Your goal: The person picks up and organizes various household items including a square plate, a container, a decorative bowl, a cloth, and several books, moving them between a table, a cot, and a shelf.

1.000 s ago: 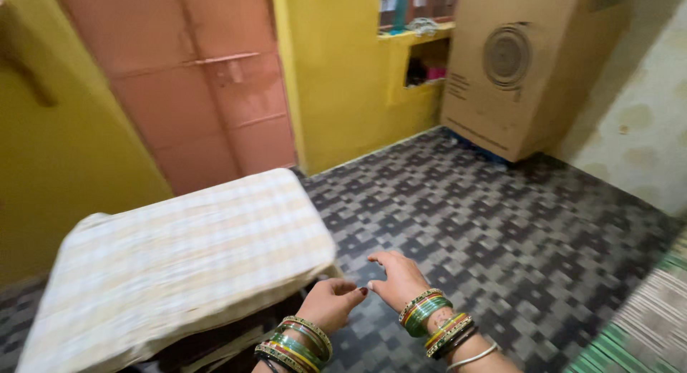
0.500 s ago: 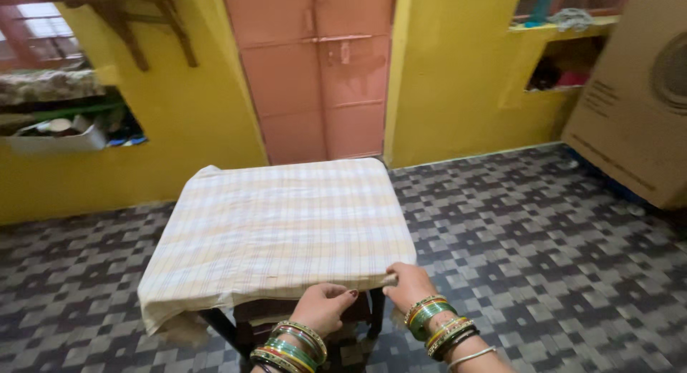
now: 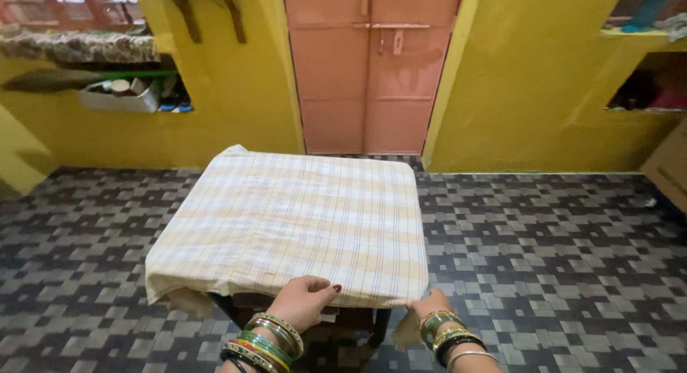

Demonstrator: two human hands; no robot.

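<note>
Both hands at the bench's near edge — left hand (image 3: 304, 299) resting loosely curled on the cream checked cotton cloth (image 3: 300, 219), right hand (image 3: 429, 305) pinching its near right corner — seemingly straightening it; next, I'd judge, an even tug.

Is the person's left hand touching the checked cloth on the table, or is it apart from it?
Touching. In the head view the left hand lies on the near edge of the checked cloth, its fingers curled over the hem with no gap.

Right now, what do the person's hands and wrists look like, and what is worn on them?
Both hands are bare, no gloves and no sleeves in view. The left hand has dark red nail polish and a stack of green, gold and red bangles on its wrist. The right hand has a similar stack of green, gold and dark bangles, ending in a thin silver one.
</note>
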